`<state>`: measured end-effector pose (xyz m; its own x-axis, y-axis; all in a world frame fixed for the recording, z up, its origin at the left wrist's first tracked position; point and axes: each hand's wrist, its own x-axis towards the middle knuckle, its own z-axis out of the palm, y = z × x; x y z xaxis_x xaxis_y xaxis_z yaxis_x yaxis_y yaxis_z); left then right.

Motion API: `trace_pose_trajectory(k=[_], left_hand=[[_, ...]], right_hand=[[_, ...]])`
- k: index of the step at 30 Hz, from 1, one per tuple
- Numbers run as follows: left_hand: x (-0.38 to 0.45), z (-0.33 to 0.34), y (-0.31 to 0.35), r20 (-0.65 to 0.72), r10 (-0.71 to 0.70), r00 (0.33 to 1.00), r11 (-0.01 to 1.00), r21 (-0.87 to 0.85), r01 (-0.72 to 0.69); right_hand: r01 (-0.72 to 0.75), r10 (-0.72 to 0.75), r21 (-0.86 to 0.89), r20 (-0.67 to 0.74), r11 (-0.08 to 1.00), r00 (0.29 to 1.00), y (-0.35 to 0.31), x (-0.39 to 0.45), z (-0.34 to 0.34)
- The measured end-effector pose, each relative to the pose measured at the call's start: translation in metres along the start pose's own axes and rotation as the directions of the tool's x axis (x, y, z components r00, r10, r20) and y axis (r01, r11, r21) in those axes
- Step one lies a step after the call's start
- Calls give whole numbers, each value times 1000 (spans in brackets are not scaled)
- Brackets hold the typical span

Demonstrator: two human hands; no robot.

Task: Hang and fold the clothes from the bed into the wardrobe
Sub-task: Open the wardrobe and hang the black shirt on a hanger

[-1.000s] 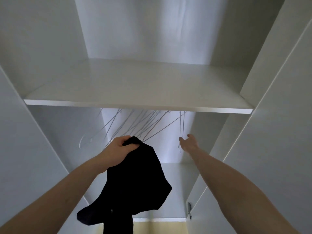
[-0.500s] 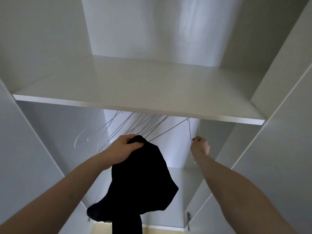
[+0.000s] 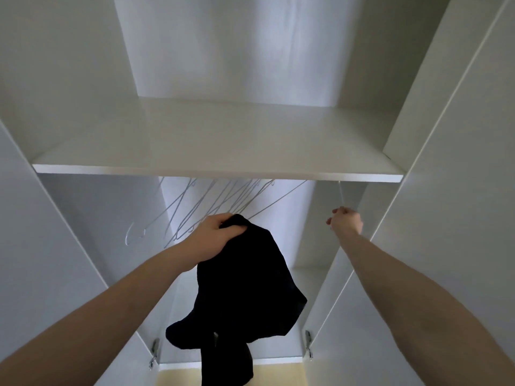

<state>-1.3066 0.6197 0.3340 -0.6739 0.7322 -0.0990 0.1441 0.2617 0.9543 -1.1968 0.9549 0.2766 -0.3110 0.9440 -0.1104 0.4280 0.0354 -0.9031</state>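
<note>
We see a soft, matt black cloth garment [image 3: 245, 288], thin pale wire hangers [image 3: 195, 213] with a faint sheen, a smooth white laminate-looking shelf [image 3: 217, 162], and small shiny metal hinges [image 3: 308, 344] on the wardrobe.

White laminate shelf [image 3: 217, 140] spans mid-frame. Pale grey back panel [image 3: 231, 45] above, unevenly lit. Open white doors at both edges; metal hinges [image 3: 308, 345] low. Yellowish floor strip [image 3: 178, 377] at bottom.

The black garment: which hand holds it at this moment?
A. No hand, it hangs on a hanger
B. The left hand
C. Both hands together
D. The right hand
B: the left hand grips the black garment at its top, while the right hand pinches a wire hanger apart from it.
</note>
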Motion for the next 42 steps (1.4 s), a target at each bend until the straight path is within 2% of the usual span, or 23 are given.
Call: trace_pose_trajectory(k=[5,11,16,20,22,25,29,32,36,42], left_hand=[[-20,-6,2,56,11,998,1000,-6,-11],[-48,-19,-1,71,27,997,1000,-6,-27],[-72,-34,-8,28,54,998,997,-60,-52],[-91,-41,-10,20,4,1000,976,-220,0],[-99,-40,-10,12,-65,998,925,-375,65],[-118,-35,-5,24,-204,979,777,-604,177],[-148,-18,12,43,-256,966,680,-702,212],[-173,-3,33,72,-227,971,624,-755,201],[-204,4,64,123,-158,980,528,-828,189],[-248,-9,108,177,45,983,513,-849,129]], right_hand=[[-6,6,-1,-83,1000,997,-9,-8,-11],[-21,20,-12,-71,1000,997,22,-66,2],[-33,44,135,-81,990,996,62,-164,1],[20,-14,74,-80,997,997,109,-282,-15],[21,-20,24,-71,999,997,137,-344,-18],[-16,16,2,-25,1000,1000,171,-426,-12],[-69,70,-15,144,998,987,207,-499,7],[-57,81,-111,221,992,972,220,-523,24],[-87,122,-148,245,985,962,217,-530,43],[-109,150,-305,113,946,982,237,-514,22]])
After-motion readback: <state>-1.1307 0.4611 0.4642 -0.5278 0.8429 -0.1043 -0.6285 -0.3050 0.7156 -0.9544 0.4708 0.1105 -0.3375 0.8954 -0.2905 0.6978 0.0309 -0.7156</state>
